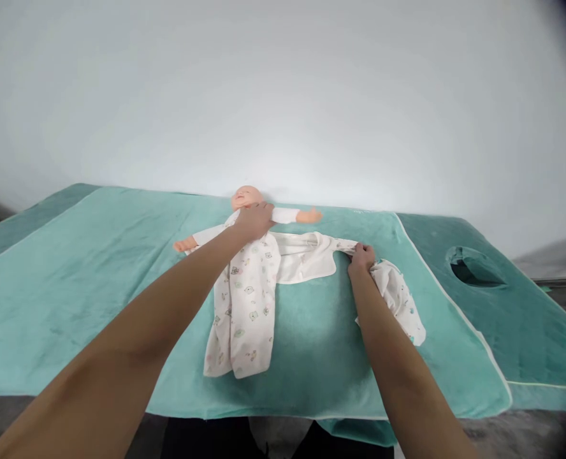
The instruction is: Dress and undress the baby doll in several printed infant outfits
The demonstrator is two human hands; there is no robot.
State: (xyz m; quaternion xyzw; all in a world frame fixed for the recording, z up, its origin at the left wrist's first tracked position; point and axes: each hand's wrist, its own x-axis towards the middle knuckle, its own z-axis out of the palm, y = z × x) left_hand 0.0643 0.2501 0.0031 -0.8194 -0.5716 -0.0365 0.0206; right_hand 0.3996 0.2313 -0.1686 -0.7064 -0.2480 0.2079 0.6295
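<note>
A baby doll [246, 194] lies on its back, head toward the wall and both arms spread. Over its body lies a white baby garment [252, 312] with small printed pictures; one side of it spreads out to the right, with the plain inside [302, 258] showing. My left hand [255, 220] is closed over the doll's upper chest near the shoulder, its fingertips partly hidden. At the right, my right hand [362, 256] pinches the end of the garment's outstretched sleeve [344, 245]. The doll's legs are hidden beneath the garment.
A crumpled white printed cloth [398, 296] lies beside my right forearm. Everything rests on a green cover [96, 280] over a padded bed [526, 319], which has an oval hole [474, 271] at the right. A pale wall [283, 95] stands behind.
</note>
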